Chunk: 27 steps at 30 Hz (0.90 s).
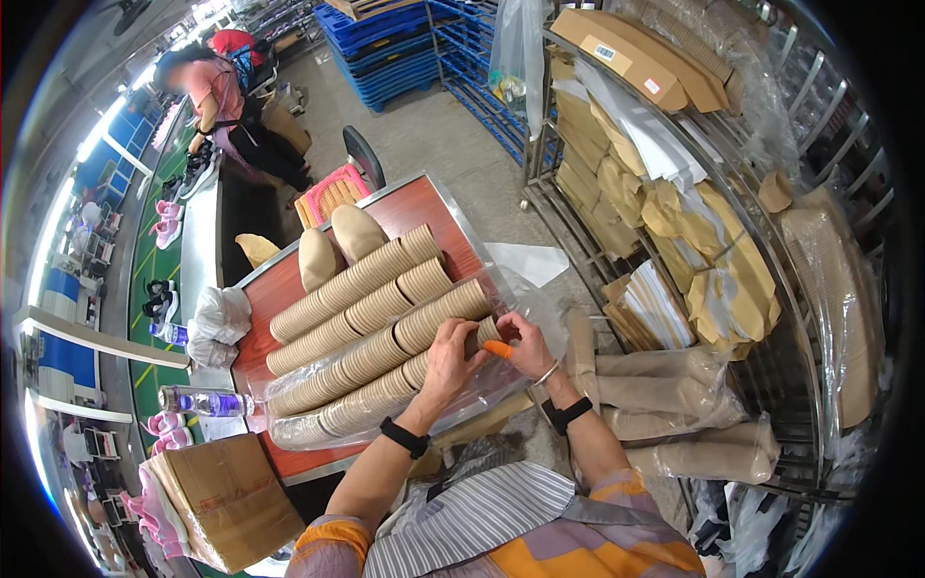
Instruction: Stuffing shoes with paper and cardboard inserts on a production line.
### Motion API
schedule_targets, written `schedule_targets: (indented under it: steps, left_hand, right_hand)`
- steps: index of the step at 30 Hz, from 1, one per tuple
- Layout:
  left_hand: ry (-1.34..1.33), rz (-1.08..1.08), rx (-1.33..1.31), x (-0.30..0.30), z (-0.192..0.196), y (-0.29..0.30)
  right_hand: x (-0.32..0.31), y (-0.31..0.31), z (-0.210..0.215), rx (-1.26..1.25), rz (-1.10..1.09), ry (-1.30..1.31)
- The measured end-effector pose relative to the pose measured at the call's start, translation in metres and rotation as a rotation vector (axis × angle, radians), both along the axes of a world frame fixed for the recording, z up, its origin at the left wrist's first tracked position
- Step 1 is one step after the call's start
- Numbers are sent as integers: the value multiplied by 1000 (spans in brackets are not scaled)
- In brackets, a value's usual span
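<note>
The nearest row of nested tan paperboard forms (376,392) lies lengthwise along the table's (409,204) near edge. Its right end is between the left hand (449,361), which is nearer, and the right hand (526,350); their fingers are bent, but whether they pinch I cannot tell.

Tan stacks (356,284) matt, ridged, paper-like; plastic wrap (293,385) clear, glossy; tabletop (409,206) smooth, wood-look; edging (450,206) shiny metal.

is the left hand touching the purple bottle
Apart: the head view shows the left hand near the right end of the brown stacks, while the bottle lies past their left end, with a wide gap between.
</note>
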<state>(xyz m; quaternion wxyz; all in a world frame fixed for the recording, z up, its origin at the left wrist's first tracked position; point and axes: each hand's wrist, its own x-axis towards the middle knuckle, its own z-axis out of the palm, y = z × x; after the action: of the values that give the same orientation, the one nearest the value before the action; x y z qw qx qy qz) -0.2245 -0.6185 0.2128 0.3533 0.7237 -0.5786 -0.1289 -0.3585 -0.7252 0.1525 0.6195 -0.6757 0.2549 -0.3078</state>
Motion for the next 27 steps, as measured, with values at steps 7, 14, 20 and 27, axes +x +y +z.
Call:
schedule_targets:
  steps: [7, 14, 20, 27]
  left_hand:
    - [27, 13, 16, -5, 5, -2]
    - [0, 11, -11, -6, 6, 0]
    - [-43, 4, -13, 0, 3, 1]
    - [-41, -31, -35, -11, 2, -4]
  right_hand:
    - [-4, -9, -11, 104, -8, -50]
    - [-4, -7, -12, 26, 65, -51]
    - [0, -4, -7, 59, 76, 23]
    - [-36, -30, -39, 131, -300, -84]
